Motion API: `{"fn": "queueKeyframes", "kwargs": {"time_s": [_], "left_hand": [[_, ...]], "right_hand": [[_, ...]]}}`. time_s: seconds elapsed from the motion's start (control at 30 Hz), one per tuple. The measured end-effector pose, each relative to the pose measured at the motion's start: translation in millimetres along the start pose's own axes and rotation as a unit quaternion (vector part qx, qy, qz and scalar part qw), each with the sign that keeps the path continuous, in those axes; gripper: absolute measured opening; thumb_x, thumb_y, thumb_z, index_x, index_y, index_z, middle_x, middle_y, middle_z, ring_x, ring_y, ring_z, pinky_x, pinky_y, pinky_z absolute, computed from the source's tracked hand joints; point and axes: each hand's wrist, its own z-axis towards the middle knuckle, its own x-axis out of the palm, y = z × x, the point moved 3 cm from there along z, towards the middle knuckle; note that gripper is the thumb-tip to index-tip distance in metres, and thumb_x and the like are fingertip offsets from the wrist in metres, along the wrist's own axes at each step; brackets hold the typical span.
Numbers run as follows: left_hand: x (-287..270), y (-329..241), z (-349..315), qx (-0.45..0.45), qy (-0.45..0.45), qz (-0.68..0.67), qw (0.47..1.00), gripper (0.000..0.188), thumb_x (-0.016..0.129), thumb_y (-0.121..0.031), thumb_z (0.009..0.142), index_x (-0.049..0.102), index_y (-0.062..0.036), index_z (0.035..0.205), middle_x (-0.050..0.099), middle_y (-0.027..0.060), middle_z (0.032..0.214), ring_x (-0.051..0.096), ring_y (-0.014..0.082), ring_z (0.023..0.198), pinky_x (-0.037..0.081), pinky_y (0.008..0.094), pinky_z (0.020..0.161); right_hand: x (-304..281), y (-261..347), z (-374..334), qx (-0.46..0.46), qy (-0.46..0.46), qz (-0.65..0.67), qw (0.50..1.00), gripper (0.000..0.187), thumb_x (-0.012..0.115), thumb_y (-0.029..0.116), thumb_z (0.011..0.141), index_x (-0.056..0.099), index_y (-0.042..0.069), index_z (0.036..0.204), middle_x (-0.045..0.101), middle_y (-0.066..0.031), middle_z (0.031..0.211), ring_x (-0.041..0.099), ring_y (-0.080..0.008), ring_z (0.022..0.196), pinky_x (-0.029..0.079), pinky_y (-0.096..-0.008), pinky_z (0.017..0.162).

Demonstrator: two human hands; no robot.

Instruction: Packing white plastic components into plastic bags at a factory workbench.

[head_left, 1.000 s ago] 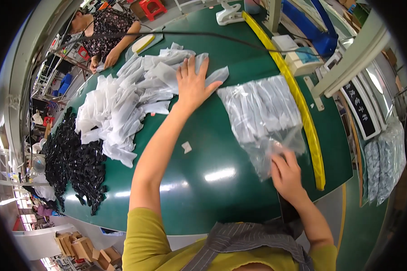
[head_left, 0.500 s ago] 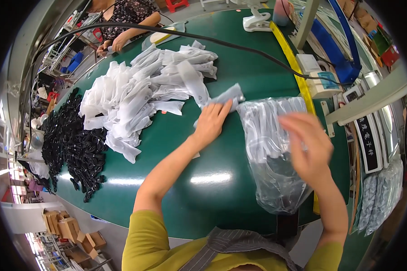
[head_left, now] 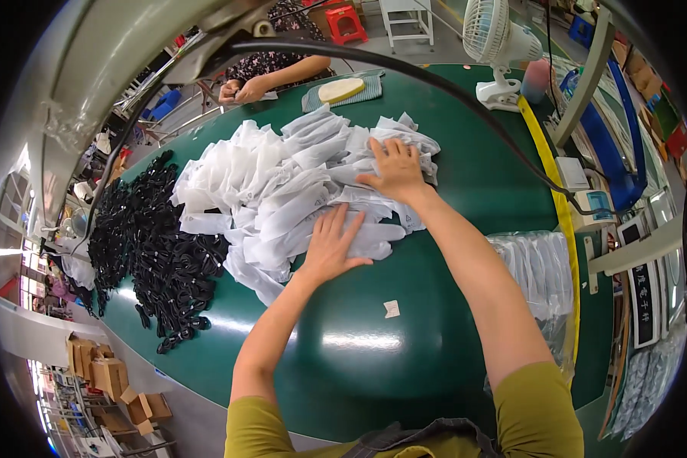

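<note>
Both my hands lie on a heap of white translucent pouches (head_left: 282, 164) on the green table (head_left: 450, 305). My left hand (head_left: 332, 248) rests with fingers spread on the heap's near edge. Farther off and to the right, my right hand (head_left: 397, 169) presses on the pouches, its fingers apart. At the right, beyond my right forearm, lies a large clear plastic bag (head_left: 534, 275) packed with a row of similar pouches; the forearm hides part of it. To the left of the heap is a pile of black coiled cables (head_left: 156, 252).
A small fan (head_left: 500, 46) stands at the far right. Across the table are a co-worker's hands (head_left: 244, 91), near a striped cloth with a yellow oval (head_left: 342, 90). A black cable (head_left: 435, 76) arches overhead. Yellow tape (head_left: 561, 214) runs along the right side.
Both hands have moved onto the pouch heap, the right one leaving the clear bag. The loose pouch under my left hand is no longer apart from the heap. The view has shifted.
</note>
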Motion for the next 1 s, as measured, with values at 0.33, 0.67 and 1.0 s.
{"fn": "queueKeyframes", "kwargs": {"time_s": [0.33,0.67,1.0], "left_hand": [[9,-73,-29,-0.066,-0.009,0.024,0.997,0.073,0.074,-0.050,0.075,0.053,-0.0152,0.135,0.052,0.0171,0.121,0.047,0.0349,0.113,0.038,0.0466,0.090],[-34,-199,-118,0.010,0.047,-0.110,0.993,0.070,0.080,-0.033,0.068,0.057,-0.0106,0.131,0.050,0.0160,0.126,0.050,0.0346,0.111,0.040,0.0477,0.094],[-69,-218,-192,-0.104,0.029,-0.135,0.985,0.047,0.073,-0.002,0.076,0.061,-0.0029,0.121,0.057,0.0159,0.125,0.055,0.0357,0.114,0.045,0.0447,0.094]], "right_hand": [[-21,18,-59,-0.063,-0.042,0.021,0.997,0.053,0.063,0.047,0.087,0.056,0.014,0.128,0.058,-0.0102,0.122,0.051,-0.0300,0.116,0.038,-0.0501,0.093],[-78,43,-162,-0.068,0.010,0.076,0.995,0.053,0.067,0.032,0.088,0.052,0.009,0.133,0.055,-0.0137,0.126,0.049,-0.0322,0.119,0.037,-0.0468,0.099],[-160,82,-371,-0.034,0.085,0.103,0.990,0.042,0.066,0.006,0.077,0.058,0.001,0.119,0.055,-0.0139,0.113,0.054,-0.0301,0.106,0.044,-0.0395,0.089]]}}
